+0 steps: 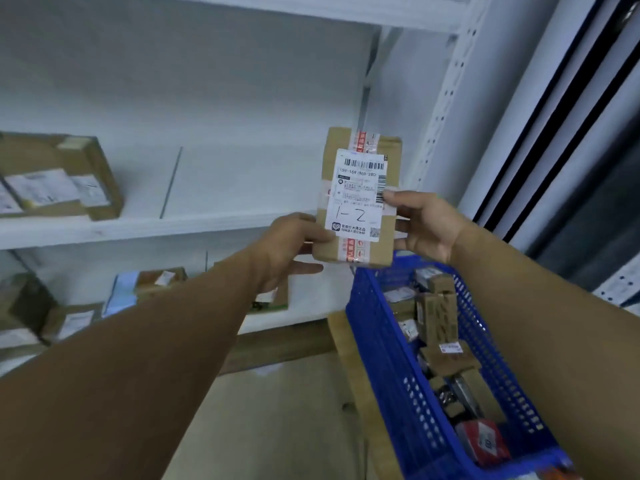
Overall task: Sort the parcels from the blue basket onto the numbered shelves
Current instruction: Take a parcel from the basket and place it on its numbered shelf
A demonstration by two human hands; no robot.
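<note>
Parcels (59, 181) lie at the left of the white shelves (138, 226), on two levels. At lower right, the blue basket (391, 358) holds more small boxes (438, 317). Above its far end a brown parcel (360, 199), its label (356, 216) handwritten "1-2", stands upright between both hands. The left hand (294, 244) pinches its lower left edge, thumb in front, fingers behind. The right hand (426, 226) pinches the right edge, thumb tip on the label.
</note>
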